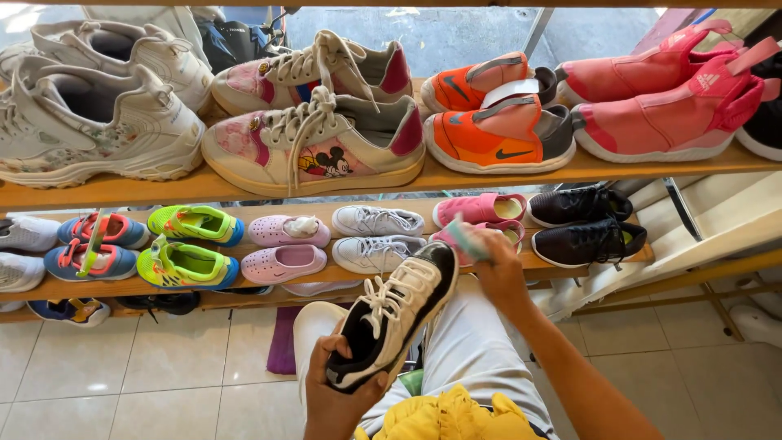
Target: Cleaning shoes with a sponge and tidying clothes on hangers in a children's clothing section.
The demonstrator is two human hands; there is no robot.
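Yellow cloth (448, 417), bottom edge cut off

A black-and-white laced sneaker (397, 314) rests tilted on the lap, toe toward the shelves.

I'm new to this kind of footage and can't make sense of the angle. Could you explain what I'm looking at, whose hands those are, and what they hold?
There is one picture, taken by a camera worn on a person's head, looking down at their own lap and hands. No machine is involved.

The left hand grips the heel of a black and white sneaker with white laces, resting on the person's white trousers. The right hand is raised near the sneaker's toe and holds something small, pink and pale green; it is blurred, so I cannot tell what it is.

In front stand wooden shelves with pairs of shoes: white sneakers, cartoon-print ones, orange ones and pink ones on top, smaller children's shoes below. A yellow garment lies at the bottom edge.
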